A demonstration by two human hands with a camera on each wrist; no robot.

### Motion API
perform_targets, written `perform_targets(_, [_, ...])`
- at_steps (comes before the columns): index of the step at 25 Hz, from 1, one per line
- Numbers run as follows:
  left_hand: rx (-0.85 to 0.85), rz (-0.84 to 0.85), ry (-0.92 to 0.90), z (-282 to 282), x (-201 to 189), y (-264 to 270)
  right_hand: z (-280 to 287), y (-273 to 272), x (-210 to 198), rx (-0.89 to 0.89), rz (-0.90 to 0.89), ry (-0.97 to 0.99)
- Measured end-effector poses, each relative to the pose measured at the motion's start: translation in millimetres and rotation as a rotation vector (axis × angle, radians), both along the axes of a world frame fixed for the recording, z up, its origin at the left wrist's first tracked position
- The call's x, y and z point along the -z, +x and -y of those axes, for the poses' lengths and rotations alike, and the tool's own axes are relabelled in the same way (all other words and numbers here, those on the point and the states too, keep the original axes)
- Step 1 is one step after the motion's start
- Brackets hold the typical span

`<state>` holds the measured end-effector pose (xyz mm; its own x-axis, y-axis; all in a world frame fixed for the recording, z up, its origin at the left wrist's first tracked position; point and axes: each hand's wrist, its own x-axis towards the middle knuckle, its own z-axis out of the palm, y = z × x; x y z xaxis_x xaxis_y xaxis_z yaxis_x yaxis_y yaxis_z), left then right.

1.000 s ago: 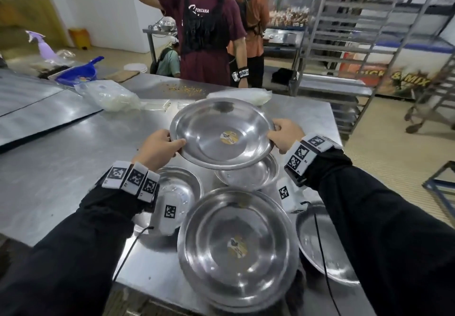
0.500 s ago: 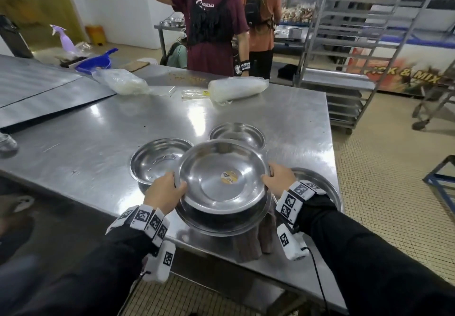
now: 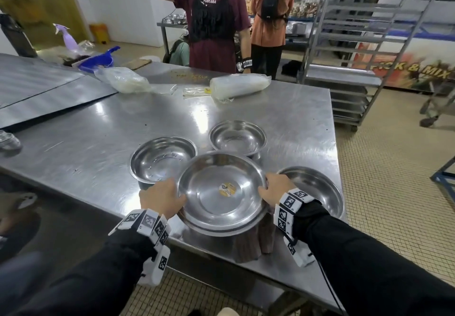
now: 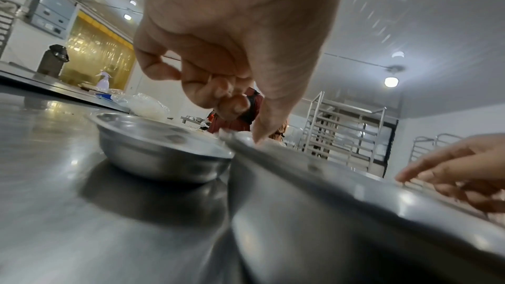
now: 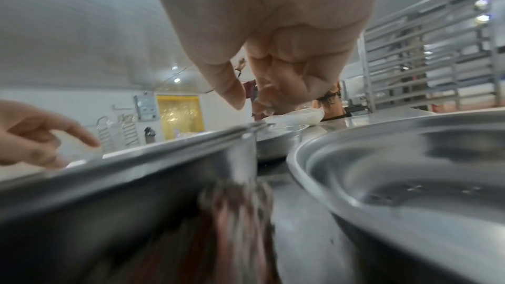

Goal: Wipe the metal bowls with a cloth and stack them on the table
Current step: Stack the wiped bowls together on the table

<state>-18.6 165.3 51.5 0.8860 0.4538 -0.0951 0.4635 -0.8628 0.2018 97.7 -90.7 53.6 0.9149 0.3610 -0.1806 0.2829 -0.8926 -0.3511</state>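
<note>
A wide metal bowl with a round sticker [image 3: 216, 199] sits nested in a second wide bowl [image 3: 221, 232] near the table's front edge. A brown cloth [image 3: 248, 246] lies under this stack and hangs over the edge. My left hand [image 3: 162, 198] is at the left rim; in the left wrist view its thumb touches the rim [image 4: 327, 180] while the fingers [image 4: 232, 85] curl loosely above it. My right hand [image 3: 273, 190] hovers at the right rim, and its thumb and fingers [image 5: 273, 85] stand slightly off the metal. The cloth [image 5: 235, 224] shows blurred below.
Three more bowls surround the stack: left [image 3: 162, 159], behind [image 3: 237, 138] and right [image 3: 320, 192]. Plastic bags [image 3: 240, 86], a blue scoop [image 3: 98, 61] and a spray bottle [image 3: 66, 36] lie at the back. Two people [image 3: 211, 20] stand beyond the steel table [image 3: 295, 123]; a rack [image 3: 369, 44] is right.
The sticker bowl came down from above the other bowls toward me and now rests inside the wide bowl at the front edge. Both hands have loosened at its rim.
</note>
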Motion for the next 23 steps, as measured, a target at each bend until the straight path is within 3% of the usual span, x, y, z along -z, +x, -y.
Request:
perform_targets(7, [0.177,0.058,-0.276,-35,-19,96,-13,79,-27,0.25,-0.131,0.264])
perform_targets(10, [0.258,-0.029,-0.266,-38,-24,154,-24,123,-26,0.273,-0.205,0.204])
perform_targets(13, [0.334,-0.093,-0.226,-39,-21,203,-32,158,-11,0.227,-0.244,0.01])
perform_targets(17, [0.286,-0.174,-0.283,-51,-3,259,-43,194,15,0.245,-0.224,-0.036])
perform_targets(21, [0.146,-0.259,-0.501,-57,15,298,-52,220,12,0.277,-0.519,0.021])
perform_targets(23, [0.102,-0.284,-0.598,-59,18,304,-52,231,16,0.265,-0.575,-0.025])
